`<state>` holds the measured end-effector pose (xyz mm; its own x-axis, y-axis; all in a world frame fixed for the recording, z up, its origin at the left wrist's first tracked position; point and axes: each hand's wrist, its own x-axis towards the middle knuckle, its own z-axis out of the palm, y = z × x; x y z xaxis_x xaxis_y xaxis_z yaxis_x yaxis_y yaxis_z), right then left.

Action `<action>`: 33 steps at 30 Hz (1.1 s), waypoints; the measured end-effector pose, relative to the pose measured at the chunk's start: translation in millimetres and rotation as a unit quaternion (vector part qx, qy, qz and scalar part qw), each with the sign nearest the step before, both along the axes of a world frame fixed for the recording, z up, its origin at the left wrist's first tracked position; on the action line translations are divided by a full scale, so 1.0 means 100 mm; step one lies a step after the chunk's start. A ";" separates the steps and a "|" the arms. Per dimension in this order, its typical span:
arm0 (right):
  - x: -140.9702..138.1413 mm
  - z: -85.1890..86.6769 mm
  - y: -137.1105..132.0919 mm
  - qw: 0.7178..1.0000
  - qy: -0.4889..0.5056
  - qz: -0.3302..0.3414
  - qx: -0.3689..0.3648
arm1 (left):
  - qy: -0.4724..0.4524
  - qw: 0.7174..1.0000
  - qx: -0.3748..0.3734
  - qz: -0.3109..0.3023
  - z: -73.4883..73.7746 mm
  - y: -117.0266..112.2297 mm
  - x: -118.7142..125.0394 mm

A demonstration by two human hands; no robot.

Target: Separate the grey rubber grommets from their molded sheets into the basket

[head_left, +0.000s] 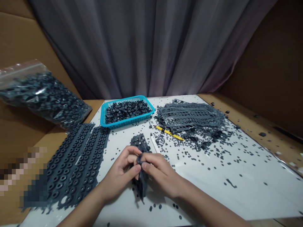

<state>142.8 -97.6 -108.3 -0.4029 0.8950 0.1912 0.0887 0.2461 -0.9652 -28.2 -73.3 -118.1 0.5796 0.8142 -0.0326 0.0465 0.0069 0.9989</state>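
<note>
Both my hands meet over a strip of dark rubber sheet (139, 143) studded with ring-shaped pieces. My left hand (121, 171) pinches the strip from the left, fingers closed on it. My right hand (159, 171) grips it from the right, thumb and fingers pressed together at the same spot. The strip runs away from me on the white table (236, 176) and its near end hangs crumpled below my fingers.
A blue basket (104, 121) of loose black rings stands behind. Full rubber sheets (75, 160) lie at left, a pile of emptied sheets (191, 115) at right, with a yellow knife (169, 132) in front. A clear bag of rings (42, 94) sits far left. Small scraps litter the table.
</note>
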 end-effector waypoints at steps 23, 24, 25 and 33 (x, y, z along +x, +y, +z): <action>-0.13 -0.22 0.05 0.859 0.406 -0.009 -0.313 | -0.281 0.939 -0.196 0.017 0.01 -0.02 0.11; -0.11 -0.22 0.07 0.852 0.408 -0.008 -0.327 | -0.286 0.938 -0.194 0.020 0.03 -0.01 0.10; -0.09 -0.20 0.10 0.847 0.408 -0.008 -0.340 | -0.292 0.937 -0.188 0.025 0.04 -0.01 0.10; 0.02 -0.12 0.13 0.920 0.311 -0.046 -0.233 | -0.204 0.974 -0.092 0.035 -0.01 0.05 0.07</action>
